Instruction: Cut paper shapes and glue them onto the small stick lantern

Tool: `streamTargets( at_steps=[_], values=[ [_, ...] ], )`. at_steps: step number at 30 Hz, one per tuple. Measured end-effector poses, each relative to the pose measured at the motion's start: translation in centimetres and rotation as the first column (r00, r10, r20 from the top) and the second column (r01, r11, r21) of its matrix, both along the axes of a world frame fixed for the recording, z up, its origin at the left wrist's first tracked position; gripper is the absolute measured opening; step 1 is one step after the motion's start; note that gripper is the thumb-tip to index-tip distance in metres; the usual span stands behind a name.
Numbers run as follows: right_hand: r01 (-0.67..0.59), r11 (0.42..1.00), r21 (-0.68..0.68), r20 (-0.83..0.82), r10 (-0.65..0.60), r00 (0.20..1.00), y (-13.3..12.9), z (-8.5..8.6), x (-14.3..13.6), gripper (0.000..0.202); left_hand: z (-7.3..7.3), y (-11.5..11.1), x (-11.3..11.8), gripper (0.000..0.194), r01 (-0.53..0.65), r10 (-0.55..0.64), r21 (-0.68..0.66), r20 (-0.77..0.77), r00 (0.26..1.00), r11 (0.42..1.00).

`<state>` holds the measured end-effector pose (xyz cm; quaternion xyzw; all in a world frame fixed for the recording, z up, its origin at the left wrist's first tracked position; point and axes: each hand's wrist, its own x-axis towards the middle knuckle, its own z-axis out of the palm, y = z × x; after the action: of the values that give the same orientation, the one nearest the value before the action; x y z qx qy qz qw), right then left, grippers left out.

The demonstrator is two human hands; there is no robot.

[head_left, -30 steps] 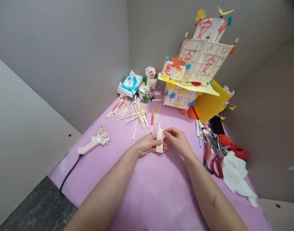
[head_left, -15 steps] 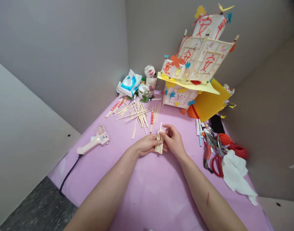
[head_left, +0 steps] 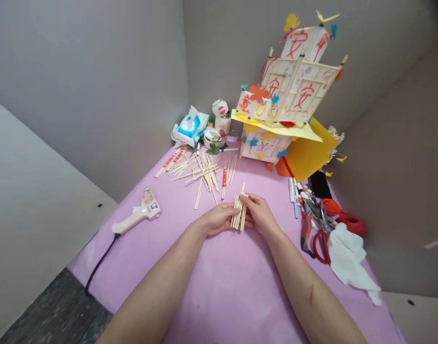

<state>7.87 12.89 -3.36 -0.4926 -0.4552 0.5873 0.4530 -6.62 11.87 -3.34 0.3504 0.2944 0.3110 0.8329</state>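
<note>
Several short wooden sticks [head_left: 236, 218] are held side by side in front of me, above the purple tablecloth [head_left: 219, 291]. My left hand [head_left: 219, 219] is closed around them, thumb across the front and fingers behind. My right hand [head_left: 261, 213] pinches the sticks at the right side of the bundle, thumb in front. One stick there reaches higher than the others. Beyond my hands lies a loose pile of wooden sticks [head_left: 207, 168], with a chopstick pair in a red paper band [head_left: 224, 180] at its right.
A glue gun [head_left: 142, 212] with a black cord lies left. A tall decorated paper lantern [head_left: 293, 95] stands at the back right. Scissors [head_left: 322, 247], pliers [head_left: 306, 231], red yarn [head_left: 351, 223] and a white cloth [head_left: 347, 253] lie right. A tissue pack [head_left: 192, 128] is at the back.
My right hand has come down onto the bundle and now pinches sticks at its right side, which stand slightly apart from the rest. The view has shifted a little.
</note>
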Motion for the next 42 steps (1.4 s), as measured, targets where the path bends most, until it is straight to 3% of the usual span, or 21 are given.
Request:
streamTargets(
  at_steps=[5,7,11,15,18,20,22,23,29,34,37,42],
  values=[
    [0.065,0.998,0.026,0.107,-0.068,0.992,2.3,1.0,1.5,0.028,0.4,0.4,-0.1,0.022,-0.152,0.152,-0.015,-0.021,0.988,0.988],
    [0.043,0.996,0.077,0.270,-0.063,0.961,3.8,1.3,2.5,0.026,0.5,0.7,-0.3,0.021,-0.268,0.268,-0.016,-0.018,0.963,0.963],
    [0.000,0.981,0.195,0.679,-0.135,0.722,6.6,1.2,4.0,0.025,0.4,0.7,-0.4,0.021,-0.349,0.349,0.045,0.004,0.937,0.936],
    [0.036,0.959,0.281,0.718,-0.235,0.655,6.9,1.0,4.4,0.024,0.2,0.5,-0.2,0.029,-0.321,0.330,0.169,-0.026,0.944,0.932],
    [0.009,0.911,0.412,0.632,-0.293,0.717,5.1,1.9,3.9,0.024,-0.1,0.5,0.1,0.034,-0.294,0.319,0.271,-0.051,0.947,0.917],
    [-0.159,0.892,0.424,0.563,-0.122,0.818,3.4,2.8,3.1,0.027,-0.3,0.4,0.3,0.034,-0.263,0.304,0.351,-0.067,0.950,0.899],
    [-0.321,0.849,0.420,0.507,0.074,0.859,1.8,3.6,2.1,0.024,-0.4,0.3,0.6,0.034,-0.221,0.296,0.447,-0.105,0.949,0.867],
    [-0.351,0.829,0.435,0.485,0.113,0.867,1.2,3.8,1.7,0.021,-0.4,0.1,0.7,0.034,-0.198,0.297,0.492,-0.132,0.946,0.848],
    [-0.297,0.824,0.482,0.420,0.080,0.904,-0.2,3.6,0.8,0.011,0.0,-0.4,0.7,0.029,-0.087,0.315,0.624,-0.265,0.911,0.777],
    [-0.132,0.882,0.452,0.314,-0.019,0.949,-0.1,1.9,1.3,0.012,-0.4,0.2,0.4,0.029,-0.187,0.477,0.677,-0.272,0.836,0.712],
    [-0.089,0.913,0.398,0.254,-0.017,0.967,0.2,1.0,1.4,0.013,-0.9,0.4,0.3,0.017,-0.161,0.559,0.716,-0.362,0.746,0.679],
    [-0.071,0.905,0.420,0.243,-0.037,0.969,0.1,0.7,1.3,0.012,-1.1,0.1,0.3,0.018,-0.145,0.590,0.743,-0.380,0.713,0.654]
  ],
)
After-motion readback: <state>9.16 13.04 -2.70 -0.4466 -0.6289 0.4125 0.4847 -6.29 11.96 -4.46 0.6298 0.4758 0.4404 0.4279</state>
